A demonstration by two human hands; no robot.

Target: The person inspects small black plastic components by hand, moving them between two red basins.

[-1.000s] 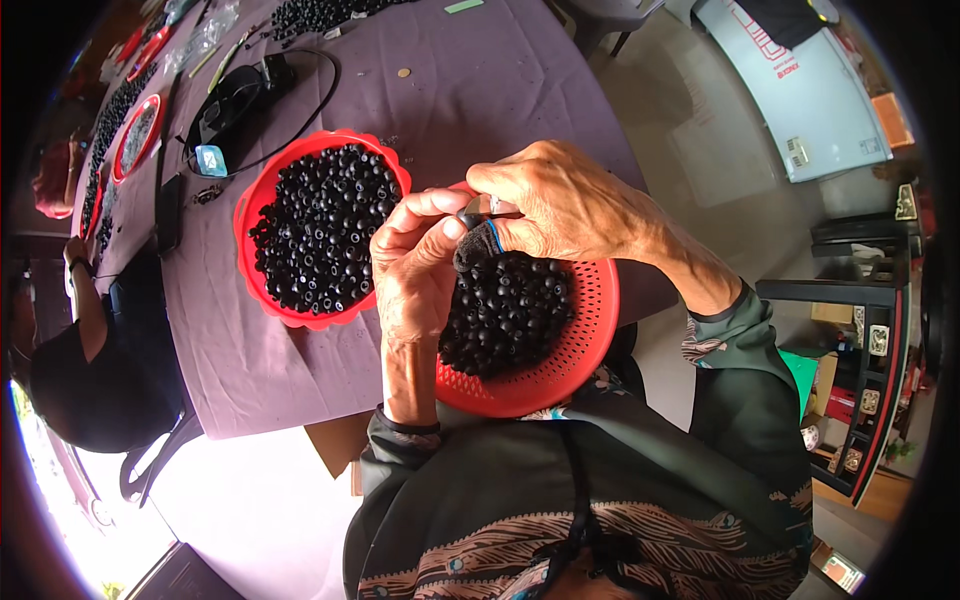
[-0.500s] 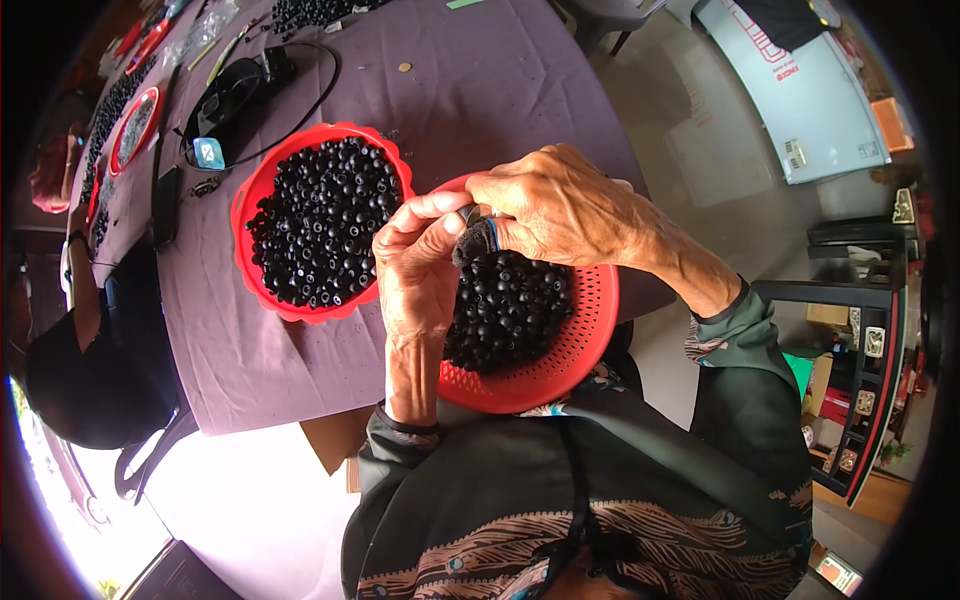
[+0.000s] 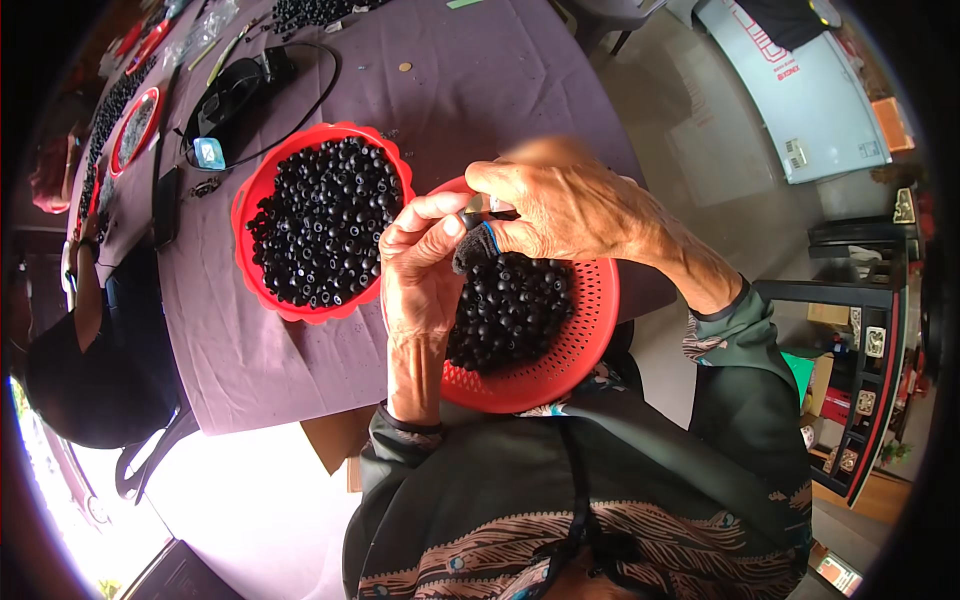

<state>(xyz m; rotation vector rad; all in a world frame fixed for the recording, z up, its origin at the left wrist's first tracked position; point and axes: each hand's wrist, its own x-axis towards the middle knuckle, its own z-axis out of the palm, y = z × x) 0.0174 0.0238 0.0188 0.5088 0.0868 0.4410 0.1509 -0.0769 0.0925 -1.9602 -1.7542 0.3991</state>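
L hand: my bare left hand [image 3: 420,275], thumb + index tips pinching one small round black piece [image 3: 474,214].
R hand: my bare right hand [image 3: 585,210], thumb + index closed on a small shiny thing [image 3: 496,204] right by the piece; too small to tell what.
R thumb: dark grey fabric cover [image 3: 472,250] w/ blue edge.
Piece loc.: btwn both hands, above the round red plastic colander [image 3: 595,325] w/ slotted holes.
Colander: approx. half-full of loose black pieces [image 3: 510,315].
Bowl: red plastic, scalloped rim [image 3: 244,255], L of colander, full of black pieces, many w/ ring-like openings [image 3: 320,225].
Table: wrinkled purple cloth [image 3: 270,375] under bowl.
Far L: black strap-like device [image 3: 235,95] w/ cable.
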